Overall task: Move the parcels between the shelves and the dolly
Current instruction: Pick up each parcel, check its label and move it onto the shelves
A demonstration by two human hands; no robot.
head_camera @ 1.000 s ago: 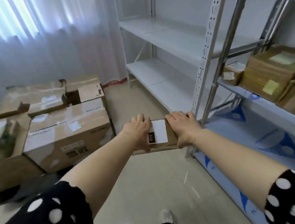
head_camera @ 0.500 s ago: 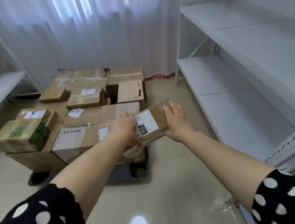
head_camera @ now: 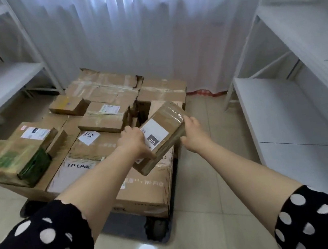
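While the left hand (head_camera: 133, 142) grips its near-left end and the right hand (head_camera: 193, 130) curls round its right edge, the parcel (head_camera: 169, 115), a flat brown taped carton with a white label marked 010, hangs tilted over the dolly (head_camera: 126, 224). Beneath it lies a TP-LINK box (head_camera: 147, 192), and left of that a green-wrapped pack (head_camera: 17, 164). More cartons (head_camera: 107, 90) crowd the dolly's far half. White shelves (head_camera: 283, 111) flank it, with a curtain (head_camera: 135, 33) beyond.
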